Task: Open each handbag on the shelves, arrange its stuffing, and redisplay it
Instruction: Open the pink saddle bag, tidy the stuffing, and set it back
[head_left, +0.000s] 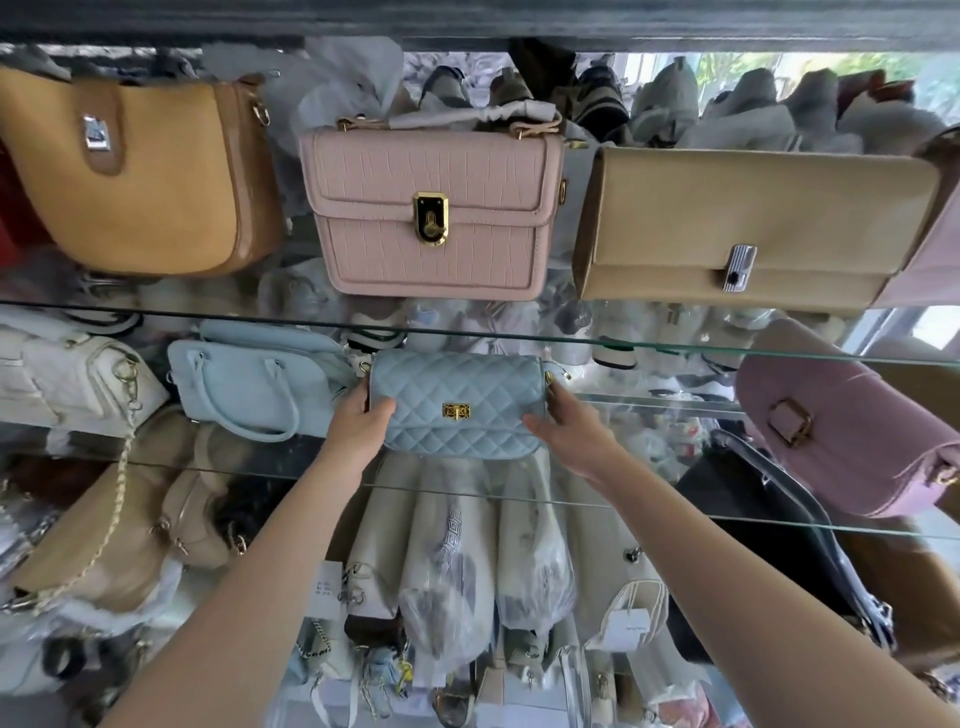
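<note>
Quilted blue bag (457, 400), clasp shut, at mid glass shelf (779, 521); resting or lifted, can't tell. Left hand (358, 418) & right hand (569, 428) grip its ends, thumbs on front, other fingers curled round behind. Pale blue tote (249, 387) crowds its L side; mauve bag (841, 431) well apart R. Above, 3 whole: tan bag (140, 171), pink bag (431, 208), beige clutch (748, 218).

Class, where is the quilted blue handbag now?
The quilted blue handbag is central in head view, at the middle shelf, between left hand and right hand, below the pink bag.
</note>
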